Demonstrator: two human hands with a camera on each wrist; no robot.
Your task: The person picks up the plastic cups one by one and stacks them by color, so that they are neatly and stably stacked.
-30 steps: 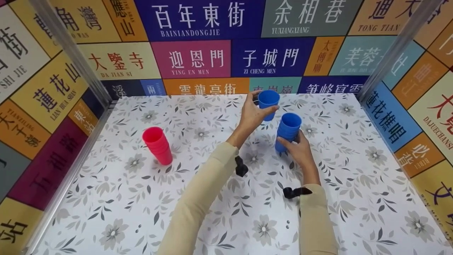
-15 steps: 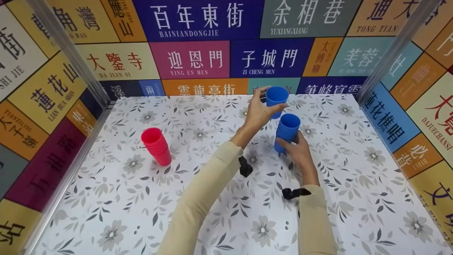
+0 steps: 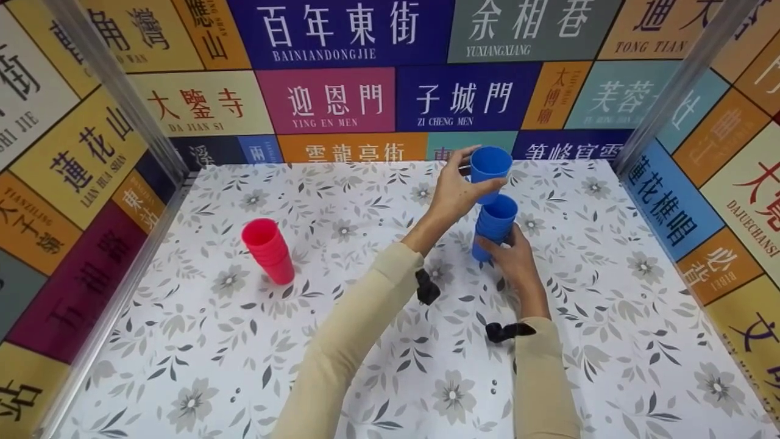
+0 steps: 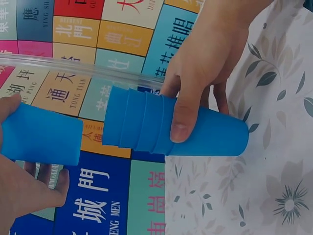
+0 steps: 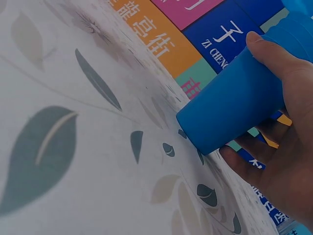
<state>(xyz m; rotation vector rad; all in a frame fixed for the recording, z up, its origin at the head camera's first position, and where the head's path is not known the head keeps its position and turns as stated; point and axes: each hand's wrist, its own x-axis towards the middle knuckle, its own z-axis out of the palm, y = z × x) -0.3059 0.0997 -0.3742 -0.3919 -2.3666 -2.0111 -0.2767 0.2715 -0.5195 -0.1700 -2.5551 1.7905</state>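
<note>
My left hand (image 3: 457, 189) grips a single blue plastic cup (image 3: 491, 166), mouth up, just above a stack of nested blue cups (image 3: 496, 222). In the left wrist view a gap shows between that cup (image 4: 44, 134) and the rim of the stack (image 4: 137, 120). My right hand (image 3: 517, 256) holds the stack around its lower part, thumb across the front. The right wrist view shows the bottom of the stack (image 5: 230, 105) close to the tabletop; whether it touches I cannot tell. Left of both hands stands a stack of nested red cups (image 3: 268, 251), untouched.
A white cloth with grey flowers and leaves covers the table (image 3: 201, 329). Printed panels with street names (image 3: 341, 100) wall in the back and both sides, with clear corner strips (image 3: 134, 91) where they meet.
My left hand has carried its blue cup to the right and slightly up, from beside the blue stack to above it. The right hand and the red stack stay put.
</note>
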